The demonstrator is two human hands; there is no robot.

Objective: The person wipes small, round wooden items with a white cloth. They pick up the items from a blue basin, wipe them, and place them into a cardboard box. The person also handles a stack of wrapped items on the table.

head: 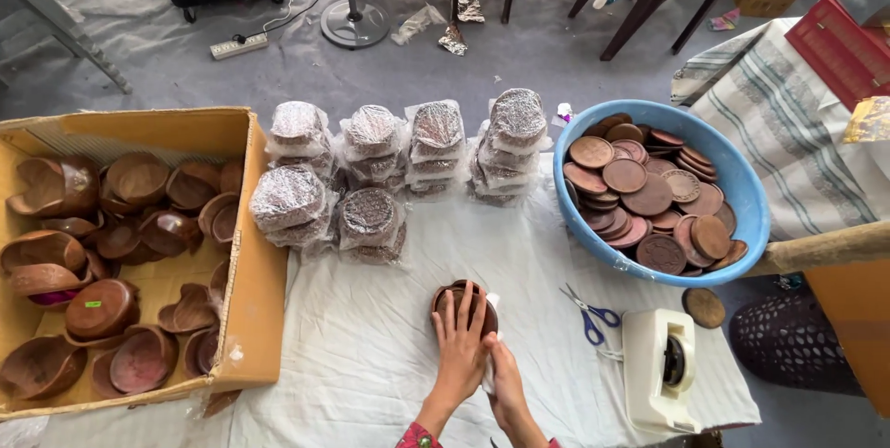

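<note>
Both hands press on a round wooden dish near the front edge of the cloth-covered floor mat.

The left hand (461, 337) lies flat on the wooden dish (463, 304), fingers together; the right hand (505, 381) touches its side, fingers hidden. Steady, even pressure seems best. Scissors (590, 312) and a tape dispenser (660, 369) lie to the right.

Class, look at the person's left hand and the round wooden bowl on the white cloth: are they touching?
Touching. The head view shows the left hand lying flat on top of the wooden bowl, fingers spread across it with no gap visible.
</note>
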